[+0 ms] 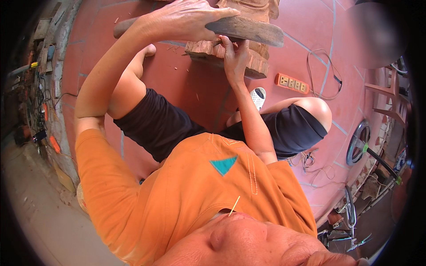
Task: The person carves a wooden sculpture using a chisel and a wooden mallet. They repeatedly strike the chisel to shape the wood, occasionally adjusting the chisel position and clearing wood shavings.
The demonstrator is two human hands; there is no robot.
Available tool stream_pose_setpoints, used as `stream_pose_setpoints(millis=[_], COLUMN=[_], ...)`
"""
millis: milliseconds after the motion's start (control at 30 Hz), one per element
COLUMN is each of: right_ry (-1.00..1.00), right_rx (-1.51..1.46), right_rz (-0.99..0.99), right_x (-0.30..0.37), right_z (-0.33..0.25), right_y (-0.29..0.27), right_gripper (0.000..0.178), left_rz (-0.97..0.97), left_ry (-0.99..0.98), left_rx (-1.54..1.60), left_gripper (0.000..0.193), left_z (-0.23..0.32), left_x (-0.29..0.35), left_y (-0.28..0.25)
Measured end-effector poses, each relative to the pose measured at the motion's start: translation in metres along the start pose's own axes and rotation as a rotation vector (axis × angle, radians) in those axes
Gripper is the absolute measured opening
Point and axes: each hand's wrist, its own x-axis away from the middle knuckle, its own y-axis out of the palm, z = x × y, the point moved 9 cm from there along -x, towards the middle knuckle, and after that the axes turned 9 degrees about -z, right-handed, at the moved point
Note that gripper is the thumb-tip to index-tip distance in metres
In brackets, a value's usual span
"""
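Note:
My left hand point(186, 20) is closed over a long, flat wooden bat-like piece point(255, 30) with rounded ends, one finger stretched along its upper edge. That piece lies crosswise above a carved reddish-brown wood block point(255, 64) in front of me. Just below it, my right hand point(235, 57) is raised against the block, fingers bent and pinched together. A dark bit shows by those fingertips, but the wooden piece partly covers them, so what they hold cannot be made out.
An orange power strip point(291, 83) and a looped cable point(326, 91) lie on the red tile floor to the right. Wood chips are scattered left of the block. Beyond stand a plastic chair point(390, 95) and a wheel point(358, 142). Tangled wires point(37, 95) line the left wall.

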Motion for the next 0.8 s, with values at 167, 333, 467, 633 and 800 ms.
stream_pose_setpoints(millis=[167, 333, 467, 633, 800], right_ry=[-0.01, 0.264, 0.149, 0.092, 0.086], right_rx=[-0.095, -0.482, -0.441, -0.31, -0.304], right_rz=[0.037, 0.068, 0.03, 0.042, 0.042], right_x=[-0.003, -0.004, -0.001, 0.007, 0.013], right_z=[0.014, 0.045, 0.039, 0.021, 0.018], right_y=[-0.008, -0.016, -0.01, -0.009, -0.009], right_gripper=[0.016, 0.015, 0.021, 0.021, 0.021], left_rz=[0.275, 0.341, 0.349, 0.42, 0.427], left_ry=[0.142, 0.157, 0.156, 0.234, 0.248], left_rx=[0.109, 0.216, 0.22, 0.245, 0.268], left_gripper=[0.077, 0.079, 0.08, 0.081, 0.082], left_z=[0.004, 0.003, -0.003, 0.0, 0.001], left_x=[0.005, 0.015, 0.021, 0.032, 0.035], left_y=[-0.024, -0.025, -0.019, -0.02, -0.023])
